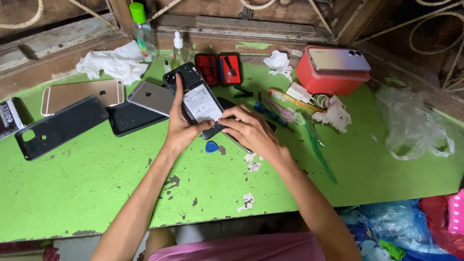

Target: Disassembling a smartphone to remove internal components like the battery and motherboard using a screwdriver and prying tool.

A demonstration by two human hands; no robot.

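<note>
green tabletop, head view: opened phone sat mid-tabletop. left hand clamped its side, right hand pinched its lower edge. blue pick lay just below. hard prying could likely crack the phone.

A chipped green table stands against weathered, seemingly wooden, wall boards.
</note>
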